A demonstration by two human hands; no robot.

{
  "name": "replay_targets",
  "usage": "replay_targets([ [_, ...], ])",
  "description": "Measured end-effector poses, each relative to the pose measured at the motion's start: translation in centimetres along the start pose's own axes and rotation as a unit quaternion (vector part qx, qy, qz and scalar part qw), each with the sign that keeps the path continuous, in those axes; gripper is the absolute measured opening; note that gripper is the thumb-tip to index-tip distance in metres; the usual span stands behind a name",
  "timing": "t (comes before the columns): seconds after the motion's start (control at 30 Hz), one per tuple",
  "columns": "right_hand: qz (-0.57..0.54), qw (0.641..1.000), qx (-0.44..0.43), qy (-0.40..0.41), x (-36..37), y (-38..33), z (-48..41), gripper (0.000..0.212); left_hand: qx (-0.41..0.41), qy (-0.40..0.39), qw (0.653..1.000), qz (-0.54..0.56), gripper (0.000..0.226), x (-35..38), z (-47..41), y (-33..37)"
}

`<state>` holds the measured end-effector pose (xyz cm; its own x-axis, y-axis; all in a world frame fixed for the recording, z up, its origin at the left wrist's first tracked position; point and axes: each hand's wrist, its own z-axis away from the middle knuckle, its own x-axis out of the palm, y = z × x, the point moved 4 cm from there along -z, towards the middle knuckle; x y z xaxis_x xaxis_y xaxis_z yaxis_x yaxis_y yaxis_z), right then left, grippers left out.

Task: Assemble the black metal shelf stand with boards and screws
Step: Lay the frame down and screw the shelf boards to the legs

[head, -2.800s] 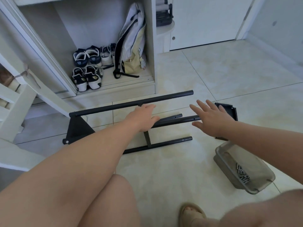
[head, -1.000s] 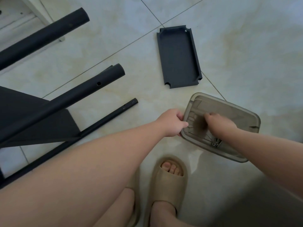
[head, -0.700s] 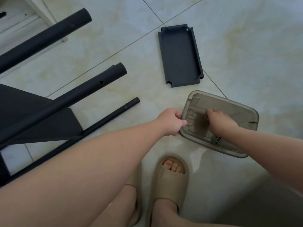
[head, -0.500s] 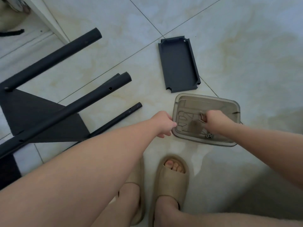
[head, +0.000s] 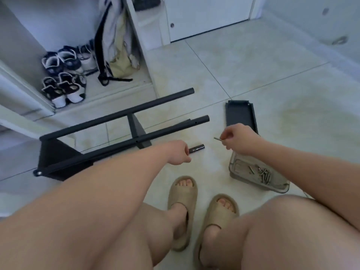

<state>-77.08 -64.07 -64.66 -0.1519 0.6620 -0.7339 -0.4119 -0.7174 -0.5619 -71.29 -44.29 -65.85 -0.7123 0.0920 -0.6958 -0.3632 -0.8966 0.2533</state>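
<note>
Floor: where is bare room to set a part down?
Bare tile right of the black board and the screw box, and beyond the board toward the door. Crowded between the frame and box, where the left hand and right hand work.

Footwear: matched pair of tan moulded slide sandals, left sandal (head: 181, 194) and right sandal (head: 220, 215). One broad strap each, open toe, toes showing. Legs (head: 282, 230) bare. Left forearm (head: 120, 182), right forearm (head: 302, 166), left hand (head: 180, 154) and right hand (head: 240, 140) bare.
</note>
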Motion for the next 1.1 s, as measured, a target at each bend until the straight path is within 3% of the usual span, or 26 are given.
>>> replay_targets([
  [0.23, -0.043, 0.995, -0.089, -0.005, 2.7, -12.7, 2.7, 0.013, -0.031, 0.075, 0.995, 0.066, 0.034, -2.7, 8.1, -8.3],
  [0.4, -0.058, 0.993, -0.086, -0.057, 6.8, -17.8, 2.5, 0.033, -0.059, 0.096, 0.990, 0.086, 0.029, -1.8, 8.9, -14.9],
  [0.5, -0.065, 0.992, -0.083, -0.074, 8.5, -19.9, 1.5, 0.026, -0.070, 0.108, 0.984, 0.127, 0.028, -2.0, 8.2, -18.3],
  [0.6, -0.070, 0.989, -0.095, -0.092, 10.1, -21.5, 0.3, 0.016, -0.086, 0.186, 0.952, 0.229, 0.025, -3.0, 7.1, -21.3],
  [0.73, -0.017, 0.987, -0.120, -0.103, 12.1, -21.2, -2.3, 0.018, -0.101, 0.300, 0.895, 0.315, 0.024, -4.1, 4.4, -23.4],
  [0.87, 0.006, 0.986, -0.125, -0.107, 12.6, -20.3, -5.0, 0.017, -0.091, 0.293, 0.897, 0.317, 0.015, -4.6, 0.9, -23.8],
  [1.1, -0.051, 0.982, -0.118, -0.140, 14.4, -19.7, -7.5, 0.008, -0.084, 0.198, 0.912, 0.348, 0.037, -4.4, -3.5, -24.2],
])
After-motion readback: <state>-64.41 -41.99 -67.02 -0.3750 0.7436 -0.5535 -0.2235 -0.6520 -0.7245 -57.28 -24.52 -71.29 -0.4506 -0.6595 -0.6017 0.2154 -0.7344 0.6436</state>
